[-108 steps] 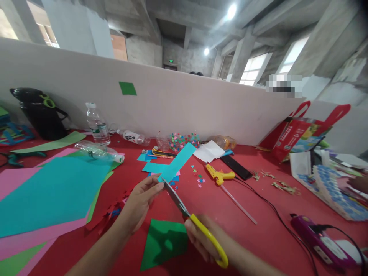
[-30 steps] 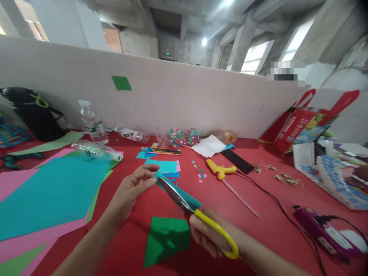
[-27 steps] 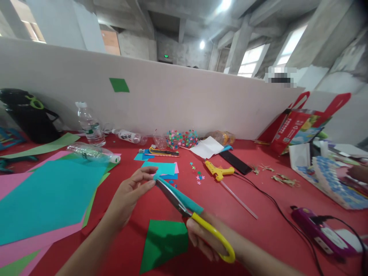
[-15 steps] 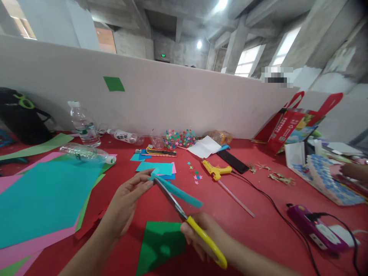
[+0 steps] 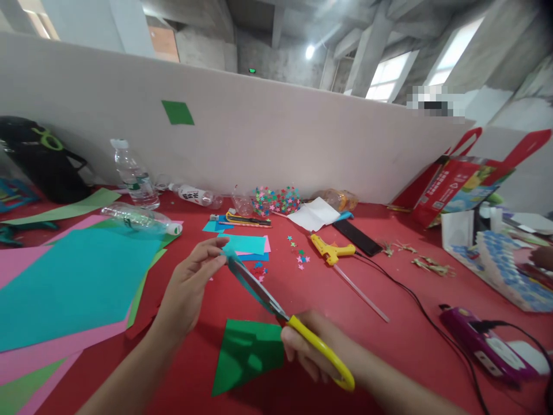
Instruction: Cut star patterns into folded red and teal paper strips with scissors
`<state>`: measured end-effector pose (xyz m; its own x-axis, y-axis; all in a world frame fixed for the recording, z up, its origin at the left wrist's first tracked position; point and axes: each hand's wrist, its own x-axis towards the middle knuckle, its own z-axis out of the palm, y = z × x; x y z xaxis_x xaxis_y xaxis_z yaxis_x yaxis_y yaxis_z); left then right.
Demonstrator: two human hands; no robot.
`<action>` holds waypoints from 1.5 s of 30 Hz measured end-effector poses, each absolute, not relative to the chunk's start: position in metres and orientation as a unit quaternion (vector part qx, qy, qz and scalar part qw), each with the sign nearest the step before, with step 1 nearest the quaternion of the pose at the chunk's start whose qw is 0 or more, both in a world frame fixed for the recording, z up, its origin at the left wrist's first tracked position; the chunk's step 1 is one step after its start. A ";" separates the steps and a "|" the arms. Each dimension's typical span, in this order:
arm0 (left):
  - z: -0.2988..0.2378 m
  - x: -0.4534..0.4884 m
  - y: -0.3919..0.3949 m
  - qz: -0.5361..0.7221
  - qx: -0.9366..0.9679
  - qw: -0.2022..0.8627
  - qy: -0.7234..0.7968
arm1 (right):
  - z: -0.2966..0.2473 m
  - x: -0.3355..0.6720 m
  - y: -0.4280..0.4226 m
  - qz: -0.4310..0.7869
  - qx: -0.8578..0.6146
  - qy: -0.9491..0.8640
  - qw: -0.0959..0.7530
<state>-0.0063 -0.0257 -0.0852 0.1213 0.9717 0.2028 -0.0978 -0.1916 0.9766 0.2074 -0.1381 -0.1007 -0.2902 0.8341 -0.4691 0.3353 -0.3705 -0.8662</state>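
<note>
My left hand (image 5: 192, 282) pinches a small piece of blue paper (image 5: 230, 253) between thumb and fingertips; a narrow strip of it hangs down to the right, partly hidden by the blades. Yellow-handled scissors (image 5: 317, 346) are gripped in my right hand (image 5: 305, 343), with their blades pointing up and left to the paper at my left fingertips. Whether the blades are fully together I cannot tell. Below both hands a green paper sheet (image 5: 242, 360) lies on the red table (image 5: 345, 369). Just beyond the fingers are blue and pink paper pieces (image 5: 250, 244).
At left lie large blue paper sheets (image 5: 86, 282) and a plastic bottle (image 5: 138, 219). A yellow glue gun (image 5: 330, 249) with its cord, a black phone (image 5: 358, 237) and a purple power strip (image 5: 484, 340) are on the right. A utility knife (image 5: 246, 218) sits at the back.
The view has shifted slightly, so the surroundings sit a little higher and farther right. The blue strip now lies along the scissor blades instead of sticking out to their right.
</note>
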 end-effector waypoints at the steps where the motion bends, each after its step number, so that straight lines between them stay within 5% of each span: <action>1: -0.086 -0.008 -0.024 0.529 0.562 0.498 0.396 | -0.100 0.209 -0.137 0.609 -0.556 -0.529 0.202; 25: -0.071 -0.014 -0.025 0.387 0.671 0.482 0.409 | -0.107 0.216 -0.131 0.585 -0.541 -0.568 0.207; 45: -0.074 -0.015 -0.024 0.386 0.707 0.436 0.401 | -0.105 0.219 -0.134 0.556 -0.557 -0.589 0.184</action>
<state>-0.0147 -0.0237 -0.0739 0.3812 0.9035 0.1956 0.2306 -0.2979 0.9263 0.2192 -0.1335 -0.1047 -0.3112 0.8611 -0.4021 0.4514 -0.2384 -0.8599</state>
